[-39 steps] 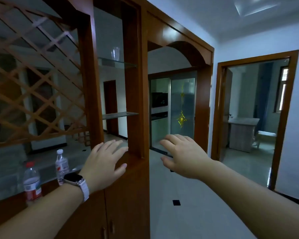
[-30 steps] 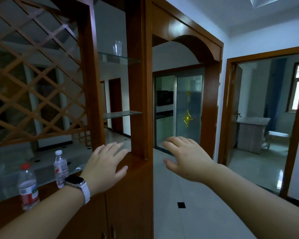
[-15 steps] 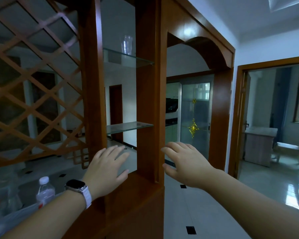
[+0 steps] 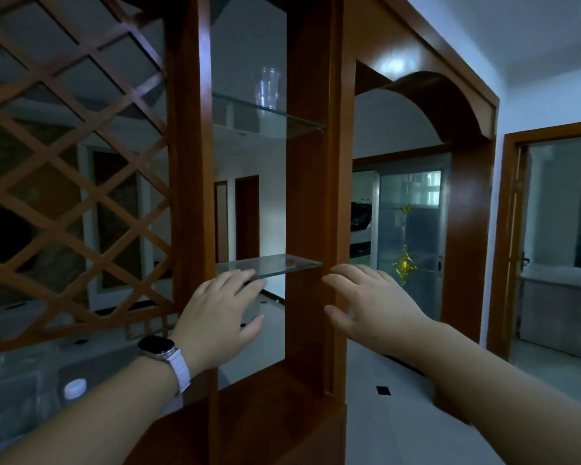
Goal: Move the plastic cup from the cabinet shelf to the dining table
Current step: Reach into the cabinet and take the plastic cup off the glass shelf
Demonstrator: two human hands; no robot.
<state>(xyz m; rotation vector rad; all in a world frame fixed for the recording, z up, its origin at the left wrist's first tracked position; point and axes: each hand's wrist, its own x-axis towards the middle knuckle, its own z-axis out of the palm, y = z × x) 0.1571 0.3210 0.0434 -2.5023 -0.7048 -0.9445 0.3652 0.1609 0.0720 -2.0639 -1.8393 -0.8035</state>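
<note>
closer now than a second ago: the wooden cabinet with its tall reddish-brown posts (image 4: 311,196) has swelled to fill the middle of the frame, and the water bottles that stood at lower left have nearly slid out of sight, only one white bottle cap (image 4: 75,388) showing near the bottom edge. i read that as the walk-up being almost done, with no reaching begun. the clear plastic cup (image 4: 266,87) stands upright on the upper glass shelf (image 4: 282,120), top centre of the frame, toward the right end of that shelf, close by the right-hand post. it is untouched and sits well above both hands. my left hand (image 4: 220,317), with a dark smartwatch on a white band (image 4: 163,355) at the wrist, hovers flat in the centre of the frame, fingers spread and relaxed, gripping nothing, its fingertips in front of the edge of the lower glass shelf (image 4: 275,263); whether they touch it i cannot tell. my right hand (image 4: 369,307) floats right of centre, equally loose and empty, in front of the right-hand post. for the task this means the cup is now probably within arm's length, and the next move should be a lift of one hand up past the lower shelf. no dining table shows anywhere in view, so the carry will need a turn away.
</note>
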